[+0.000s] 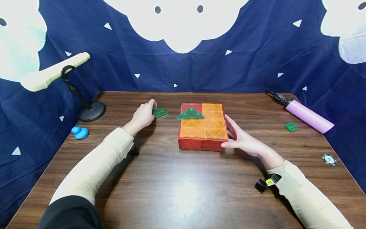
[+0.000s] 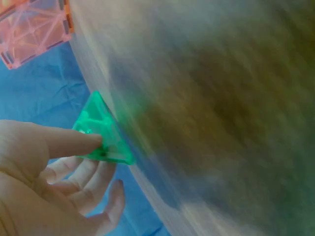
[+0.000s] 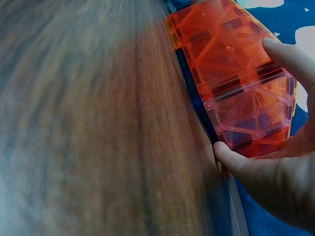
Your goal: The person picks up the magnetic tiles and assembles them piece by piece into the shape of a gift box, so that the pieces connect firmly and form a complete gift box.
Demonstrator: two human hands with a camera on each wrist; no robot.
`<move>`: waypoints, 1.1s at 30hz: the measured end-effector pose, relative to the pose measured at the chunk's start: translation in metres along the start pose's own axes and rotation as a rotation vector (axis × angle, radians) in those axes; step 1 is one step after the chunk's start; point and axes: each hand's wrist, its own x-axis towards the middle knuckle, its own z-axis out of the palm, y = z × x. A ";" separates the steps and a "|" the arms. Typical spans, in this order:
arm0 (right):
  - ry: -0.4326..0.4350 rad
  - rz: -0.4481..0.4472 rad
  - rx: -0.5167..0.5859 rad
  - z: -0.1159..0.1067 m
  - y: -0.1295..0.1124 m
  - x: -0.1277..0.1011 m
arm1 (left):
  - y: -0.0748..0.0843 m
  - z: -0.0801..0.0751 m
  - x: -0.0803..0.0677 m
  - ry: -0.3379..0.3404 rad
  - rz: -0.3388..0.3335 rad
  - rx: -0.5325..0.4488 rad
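Note:
My left hand point(image 1: 144, 114) pinches a green triangular magnetic tile point(image 2: 110, 147) between thumb and fingers, over the table to the left of a low box. That box point(image 1: 200, 144) is built of magnetic tiles, with clear red sides and orange squares on three quarters of its top. Its back left quarter shows red. Across the top's left half sits another green triangular tile point(image 1: 191, 114), its base reaching past the box's left edge. My right hand point(image 1: 240, 136) rests against the box's right side, thumb at the near corner and a finger extended along the red wall.
Left on the wooden table point(image 1: 160, 187) are a black stand point(image 1: 92, 111) bearing a cream fabric-covered tube point(image 1: 54, 73) and a small rounded blue toy point(image 1: 80, 132). At right lie a pink tube point(image 1: 310, 116) with a black end, a green toy brick point(image 1: 291, 127) and a poker chip point(image 1: 329, 159).

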 end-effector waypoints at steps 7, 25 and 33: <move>-0.002 0.006 0.014 -0.002 0.001 -0.001 | 0.012 -0.008 0.007 0.137 0.138 -0.228; -0.009 -0.020 0.037 -0.003 0.004 -0.001 | 0.154 -0.014 0.007 0.015 0.625 -0.352; -0.021 -0.036 0.048 -0.003 0.004 0.000 | 0.166 -0.001 0.007 -0.096 0.656 -0.274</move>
